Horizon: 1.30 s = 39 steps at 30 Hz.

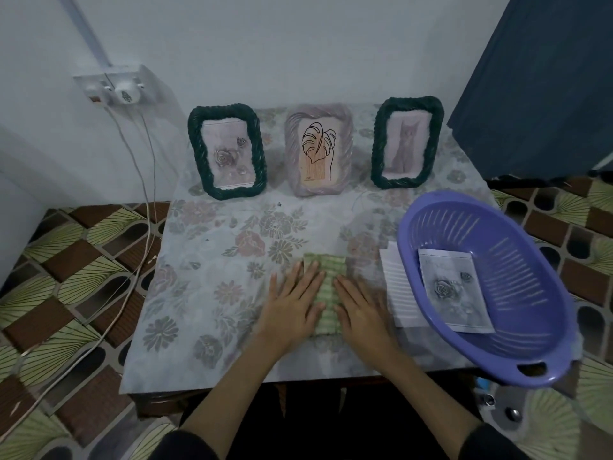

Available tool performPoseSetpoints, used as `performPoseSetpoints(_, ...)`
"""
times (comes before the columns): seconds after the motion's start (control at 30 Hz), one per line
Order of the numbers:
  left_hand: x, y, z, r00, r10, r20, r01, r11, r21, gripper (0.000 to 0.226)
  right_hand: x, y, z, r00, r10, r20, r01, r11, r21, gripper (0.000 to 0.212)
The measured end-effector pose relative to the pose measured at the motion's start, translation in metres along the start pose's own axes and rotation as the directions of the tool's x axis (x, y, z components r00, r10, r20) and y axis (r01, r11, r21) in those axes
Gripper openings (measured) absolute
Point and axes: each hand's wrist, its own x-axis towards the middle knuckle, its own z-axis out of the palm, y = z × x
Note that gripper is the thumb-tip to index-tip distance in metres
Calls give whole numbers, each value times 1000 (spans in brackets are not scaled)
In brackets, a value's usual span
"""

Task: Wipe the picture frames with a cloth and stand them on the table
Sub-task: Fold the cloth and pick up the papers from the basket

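From my remote view: pale bluish wall carrying a white socket block, with two cables trailing down to the floor, tiled in brown and green fan patterns. A dark blue panel stands at right. Lighting is dim and even.

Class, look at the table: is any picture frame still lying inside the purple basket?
No: the purple basket holds only a loose printed sheet, while all three frames stand upright along the table's far edge.
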Motion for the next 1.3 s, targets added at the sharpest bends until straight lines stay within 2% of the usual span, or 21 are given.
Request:
performPoseSetpoints(0.07, -1, 3, 0, 993, -57, 100, 61, 998, -29, 60, -4, 5, 1, 995, 13, 103, -8, 999, -48, 53)
performPoseSetpoints(0.13, 3, 4, -7, 982, -64, 178, 87, 989, -123, 67, 0, 1, -6, 988, 34, 152, -36, 999, 11, 52)
performPoseSetpoints(0.2, -2, 7, -14, 965, -153, 213, 211, 935, -284, 67, 3, -6, -17, 958, 168, 233, -204, 969, 138, 55)
performPoseSetpoints(0.27, -12, 15, -20, 919, -377, 116, 384, 787, -482, 69, 8, -13, -23, 888, 365, 278, -427, 879, 212, 50)
performPoseSetpoints(0.3, -16, 19, -25, 868, -490, 78, 447, 704, -552, 67, 11, -16, -26, 843, 441, 309, -520, 814, 257, 43)
performPoseSetpoints(0.33, -18, 22, -27, 830, -552, 76, 491, 661, -567, 62, 14, -20, -28, 794, 505, 340, -600, 742, 300, 38)
performPoseSetpoints(0.4, -21, 25, -34, 803, -575, 155, 554, 625, -550, 50, 19, -32, -32, 717, 574, 395, -695, 628, 350, 32)
performPoseSetpoints(0.43, -19, 25, -39, 786, -577, 222, 587, 585, -559, 44, 21, -38, -32, 691, 587, 421, -722, 587, 366, 30)
performPoseSetpoints(0.47, -17, 23, -45, 754, -588, 293, 625, 504, -596, 37, 24, -47, -35, 678, 588, 441, -735, 561, 381, 29)
performPoseSetpoints(0.53, -16, 12, -57, 686, -609, 398, 655, 279, -702, 15, 33, -68, -39, 715, 551, 430, -699, 565, 438, 31)
performPoseSetpoints(0.67, -27, -35, -76, 571, -668, 476, 632, -12, -775, 12, 58, -121, -48, 795, 469, 385, -605, 564, 563, 24)
performPoseSetpoints(0.7, -30, -46, -81, 552, -674, 490, 604, -81, -793, 6, 64, -131, -50, 801, 456, 388, -593, 521, 613, 21)
performPoseSetpoints(0.77, -42, -76, -96, 534, -709, 460, 531, -141, -835, 8, 77, -161, -53, 812, 414, 412, -567, 389, 726, 16)
performPoseSetpoints(0.83, -55, -102, -109, 539, -764, 355, 463, -84, -883, 13, 87, -188, -54, 808, 347, 476, -560, 201, 804, 16)
performPoseSetpoints(0.9, -67, -122, -120, 543, -802, 250, 413, -4, -911, 17, 96, -208, -49, 794, 274, 543, -578, 64, 813, 18)
performPoseSetpoints(0.97, -77, -132, -123, 558, -806, 196, 407, 60, -912, 17, 99, -216, -34, 759, 247, 603, -621, -3, 783, 20)
performPoseSetpoints(1.03, -88, -135, -116, 575, -794, 197, 497, 147, -855, 17, 91, -219, -14, 675, 275, 685, -708, -22, 706, 22)
performPoseSetpoints(1.1, -98, -130, -101, 595, -767, 240, 632, 262, -730, 21, 75, -215, 4, 574, 345, 742, -798, 36, 601, 20)
performPoseSetpoints(1.13, -103, -127, -90, 614, -748, 251, 660, 312, -683, 25, 66, -212, 11, 553, 391, 736, -819, 92, 566, 17)
performPoseSetpoints(1.2, -109, -122, -77, 631, -738, 240, 671, 364, -645, 33, 52, -205, 18, 597, 457, 659, -797, 248, 551, 12)
performPoseSetpoints(1.3, -111, -117, -74, 642, -743, 189, 652, 399, -645, 37, 42, -201, 16, 742, 423, 520, -665, 562, 491, 18)
